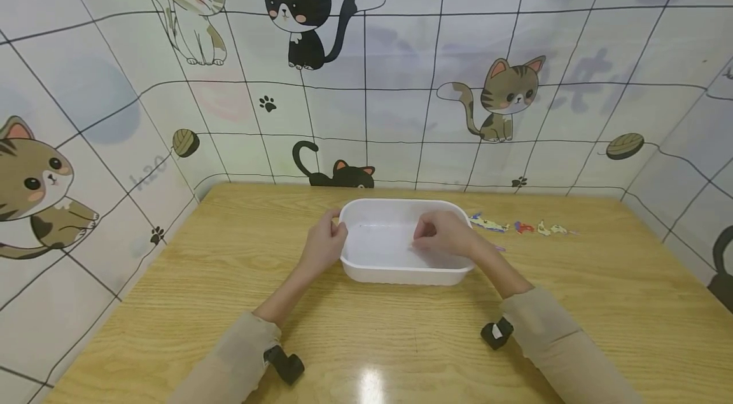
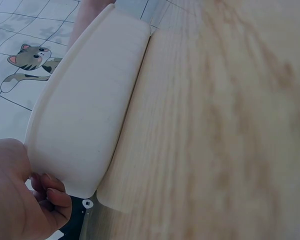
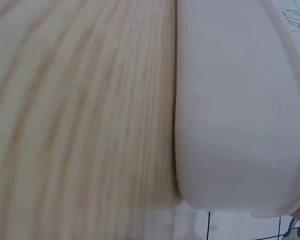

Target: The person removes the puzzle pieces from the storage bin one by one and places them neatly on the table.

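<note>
A white plastic basin, rectangular with rounded corners, stands on the wooden table. My left hand grips its left rim, thumb on top; in the left wrist view the curled fingers of the left hand lie against the basin's outer wall. Over the basin's right part, my right hand reaches inside with thumb and fingertips brought together, low near the floor. Whether anything small is between those fingertips is too small to tell. The right wrist view shows mostly the basin's outer wall, with the right hand nearly out of sight.
Right of the basin, a row of small, crumpled, coloured scraps lies on the wooden table. A thin purple piece lies close to the basin's right side. Behind the table hangs a tiled-pattern backdrop with cartoon cats.
</note>
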The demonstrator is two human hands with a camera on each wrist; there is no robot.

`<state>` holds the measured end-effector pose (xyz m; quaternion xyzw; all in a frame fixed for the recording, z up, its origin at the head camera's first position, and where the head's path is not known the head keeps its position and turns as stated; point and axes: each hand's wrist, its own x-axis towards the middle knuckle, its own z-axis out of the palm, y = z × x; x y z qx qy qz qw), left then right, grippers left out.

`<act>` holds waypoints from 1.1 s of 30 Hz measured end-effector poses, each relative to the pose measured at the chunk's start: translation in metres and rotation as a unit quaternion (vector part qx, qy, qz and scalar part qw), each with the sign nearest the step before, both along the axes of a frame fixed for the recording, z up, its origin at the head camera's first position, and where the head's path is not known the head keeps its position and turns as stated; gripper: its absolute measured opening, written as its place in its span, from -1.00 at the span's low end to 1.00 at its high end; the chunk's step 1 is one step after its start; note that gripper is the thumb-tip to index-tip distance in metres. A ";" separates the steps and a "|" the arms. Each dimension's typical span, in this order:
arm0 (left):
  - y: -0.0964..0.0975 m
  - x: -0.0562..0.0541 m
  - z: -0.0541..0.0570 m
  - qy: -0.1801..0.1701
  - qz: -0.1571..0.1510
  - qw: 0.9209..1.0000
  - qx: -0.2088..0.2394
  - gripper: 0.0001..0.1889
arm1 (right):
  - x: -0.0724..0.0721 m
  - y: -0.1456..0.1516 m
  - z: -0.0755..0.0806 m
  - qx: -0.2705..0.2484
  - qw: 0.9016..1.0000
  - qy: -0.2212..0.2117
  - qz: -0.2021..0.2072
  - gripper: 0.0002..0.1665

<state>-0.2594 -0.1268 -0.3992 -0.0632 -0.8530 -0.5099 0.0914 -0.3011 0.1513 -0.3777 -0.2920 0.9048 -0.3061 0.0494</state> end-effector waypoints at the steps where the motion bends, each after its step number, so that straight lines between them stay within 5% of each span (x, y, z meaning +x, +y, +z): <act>1: 0.000 0.000 0.000 0.000 0.001 1.000 0.000 -0.56 | 0.000 0.000 0.000 -0.002 1.000 0.002 0.004 -0.92; 12: 0.001 0.000 -0.001 -0.002 -0.004 1.000 0.003 -0.57 | 0.005 0.002 0.002 -0.090 0.996 -0.026 0.002 -0.84; 26: 0.000 0.000 -0.001 0.003 -0.003 1.000 0.001 -0.57 | 0.012 0.007 0.008 -0.098 0.994 -0.050 -0.019 -0.78; 33: 0.000 0.001 0.000 0.004 -0.001 1.000 -0.001 -0.57 | 0.015 0.016 0.012 -0.141 0.989 -0.043 -0.004 -0.73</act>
